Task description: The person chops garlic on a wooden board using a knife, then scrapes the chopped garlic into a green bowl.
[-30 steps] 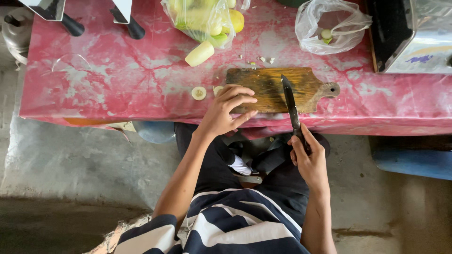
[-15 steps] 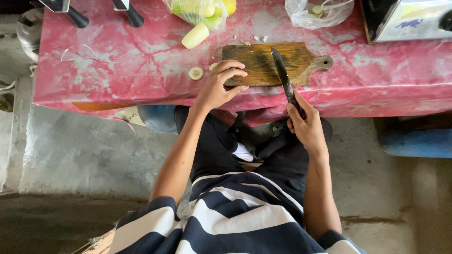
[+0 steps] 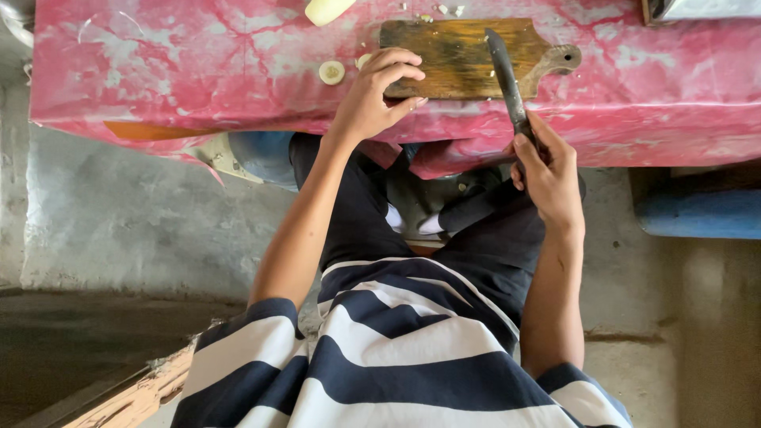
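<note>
Knife (image 3: pixel 507 79) sits right of centre in the upper frame, its dark blade angled up over the wooden cutting board (image 3: pixel 456 55); my right hand (image 3: pixel 548 174) is wrapped closed around its handle below the table edge, which keeps the blade tip resting on the board and clear of my lap. My left hand (image 3: pixel 379 95), fingers curled and half closed, presses on the board's left end, apparently to steady it; I cannot tell whether it pinches anything underneath. Nearest the camera, lower frame, is my striped shirt, with dark trousers above it. Further up, a pale round slice (image 3: pixel 331 72) lies just left of the board on the worn red table cover (image 3: pixel 158 71). Bare grey concrete floor (image 3: pixel 103 214) fills the left side.
</note>
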